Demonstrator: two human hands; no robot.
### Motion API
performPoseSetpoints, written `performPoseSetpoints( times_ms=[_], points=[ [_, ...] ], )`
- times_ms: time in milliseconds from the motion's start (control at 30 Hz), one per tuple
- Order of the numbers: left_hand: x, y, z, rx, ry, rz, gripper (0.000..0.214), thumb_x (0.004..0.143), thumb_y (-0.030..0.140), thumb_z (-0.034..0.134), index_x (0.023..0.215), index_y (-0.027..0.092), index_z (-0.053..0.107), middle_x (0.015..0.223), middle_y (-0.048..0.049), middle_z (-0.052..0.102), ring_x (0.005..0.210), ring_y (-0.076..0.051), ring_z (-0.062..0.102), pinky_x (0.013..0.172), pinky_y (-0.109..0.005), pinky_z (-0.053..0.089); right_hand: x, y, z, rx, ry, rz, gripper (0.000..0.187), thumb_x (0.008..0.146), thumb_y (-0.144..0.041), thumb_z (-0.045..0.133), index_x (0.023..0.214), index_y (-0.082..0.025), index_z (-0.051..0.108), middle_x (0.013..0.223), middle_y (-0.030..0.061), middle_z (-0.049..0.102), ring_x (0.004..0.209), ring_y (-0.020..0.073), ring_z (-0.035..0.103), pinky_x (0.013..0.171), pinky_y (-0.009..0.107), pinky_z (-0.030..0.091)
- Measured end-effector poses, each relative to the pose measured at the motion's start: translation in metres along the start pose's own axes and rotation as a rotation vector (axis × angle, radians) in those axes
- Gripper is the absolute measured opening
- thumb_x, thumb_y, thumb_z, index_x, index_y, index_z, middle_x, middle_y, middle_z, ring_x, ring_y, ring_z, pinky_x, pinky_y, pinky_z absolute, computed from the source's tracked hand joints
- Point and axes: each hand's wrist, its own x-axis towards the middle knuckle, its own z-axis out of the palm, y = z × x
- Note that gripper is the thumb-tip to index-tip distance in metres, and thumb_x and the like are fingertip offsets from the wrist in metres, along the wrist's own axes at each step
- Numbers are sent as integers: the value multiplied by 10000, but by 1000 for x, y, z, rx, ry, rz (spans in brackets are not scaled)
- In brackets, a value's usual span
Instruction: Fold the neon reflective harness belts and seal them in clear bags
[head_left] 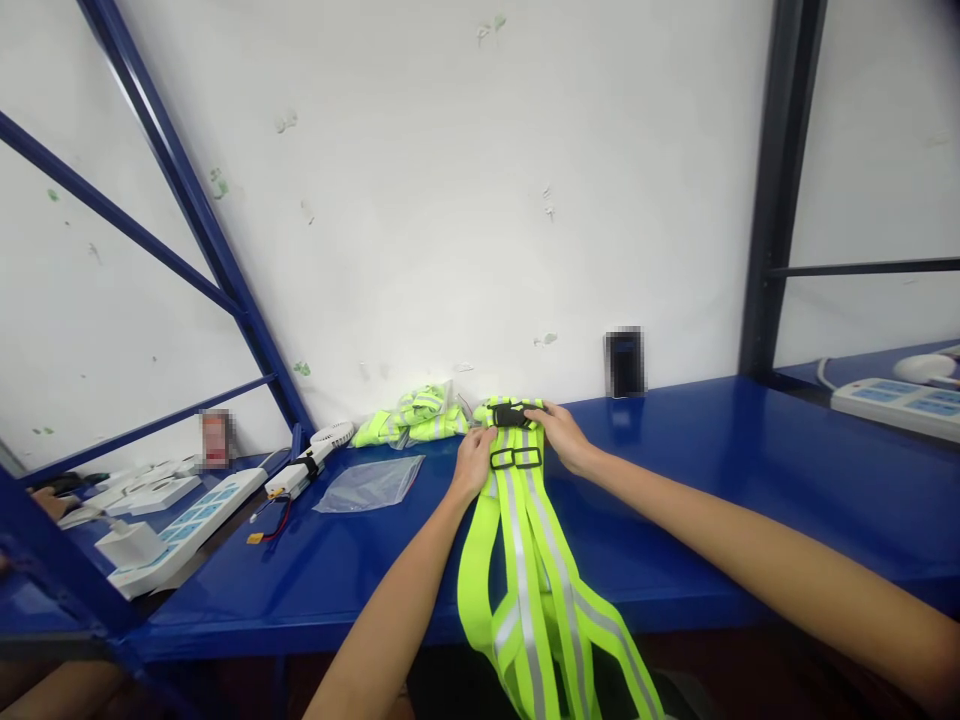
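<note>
A neon-yellow reflective strap vest [517, 540] with silver stripes lies on the blue table and hangs over its front edge towards me. My left hand [474, 462] is closed on its left side, beside two black strap adjusters [515, 458]. At the far end, my right hand [564, 436] pinches the vest by its black buckle [510, 414]; the fingertips rest on the buckle's right end. Part of the folded webbing is hidden under the buckle and fingers.
More yellow vests in clear bags [420, 412] lie by the wall. A flat clear bag [370, 484], a white device with wires [298, 470] and a power strip [196, 525] are to the left. A black box-like object [625, 364] stands at the back right. Blue posts [202, 210] frame the left.
</note>
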Motion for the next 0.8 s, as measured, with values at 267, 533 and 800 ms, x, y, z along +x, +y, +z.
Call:
performPoseSetpoints(
  times_ms=[267, 533, 800],
  points=[
    [2, 0, 1, -258, 7, -87, 655, 705, 322, 754, 1252, 246, 402, 1147, -70, 609, 1005, -203, 619, 887, -339, 459, -7, -2, -1, 373, -137, 191, 181, 787, -328, 649, 907, -194, 638, 862, 53, 742, 803, 224, 691, 714, 325, 546],
    [0, 9, -1, -272, -31, -36, 623, 632, 309, 805, 1196, 196, 568, 1079, -73, 681, 1048, -243, 635, 939, -365, 467, -16, -3, -6, 260, -373, 166, 455, 716, -301, 737, 1149, -234, 611, 988, 38, 740, 856, 218, 692, 723, 316, 524],
    [-1, 11, 1, -480, -92, -134, 537, 609, 364, 838, 1055, 152, 627, 957, -91, 721, 920, -257, 686, 891, -415, 509, -13, -4, -7, 134, -325, 143, 282, 682, -344, 761, 903, -179, 704, 878, 42, 744, 779, 195, 679, 706, 301, 499]
  ],
)
